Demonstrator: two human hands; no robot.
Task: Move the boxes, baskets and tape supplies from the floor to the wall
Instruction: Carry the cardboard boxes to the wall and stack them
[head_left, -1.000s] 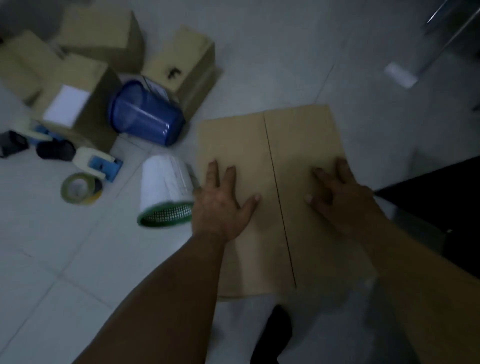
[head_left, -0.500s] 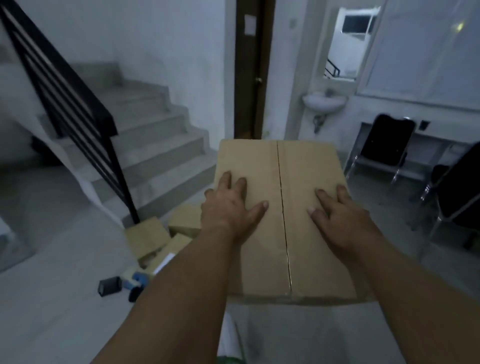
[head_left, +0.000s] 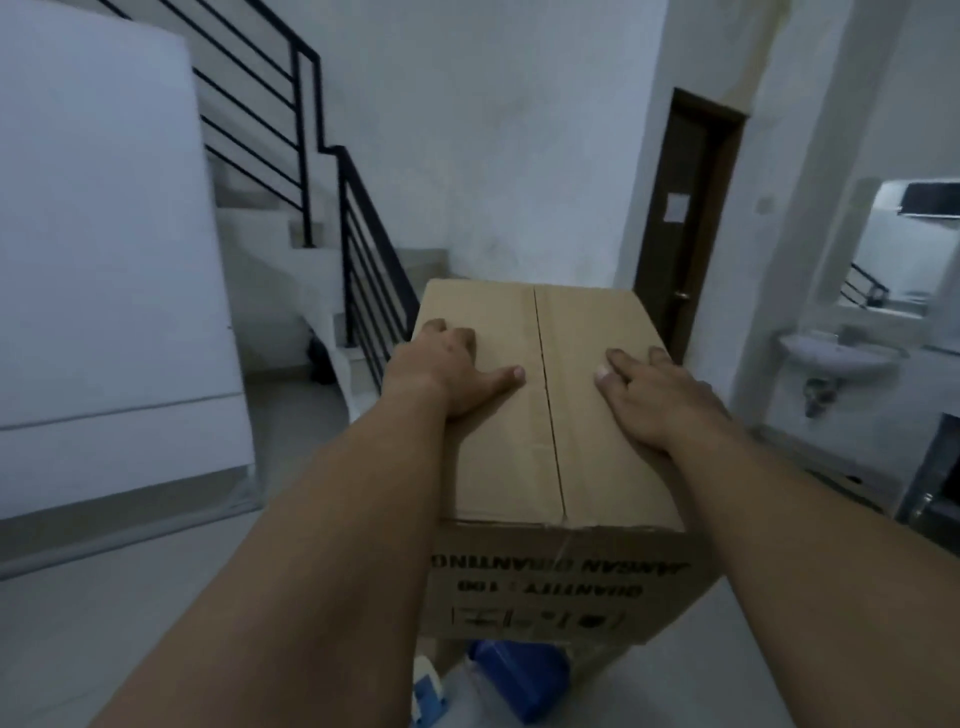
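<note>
A brown cardboard box (head_left: 571, 415) with closed top flaps and black print on its near side is held up in front of me, off the floor. My left hand (head_left: 447, 369) grips its top left edge, fingers curled and thumb lying across the top. My right hand (head_left: 660, 400) lies on the top right part with its fingers straight. Below the box a blue container (head_left: 524, 675) and a blue and white tape dispenser (head_left: 428, 691) show on the floor, partly hidden.
A big white panel (head_left: 104, 260) stands at the left. Stairs with a black railing (head_left: 363, 249) rise ahead on the left against a white wall (head_left: 493, 156). A dark door (head_left: 680, 223) and a wall sink (head_left: 831, 358) are at the right.
The box has come up off the floor with both hands on it. My view has swung up and left from the floor pile to the stairs. My left fingers have curled at the box's left edge.
</note>
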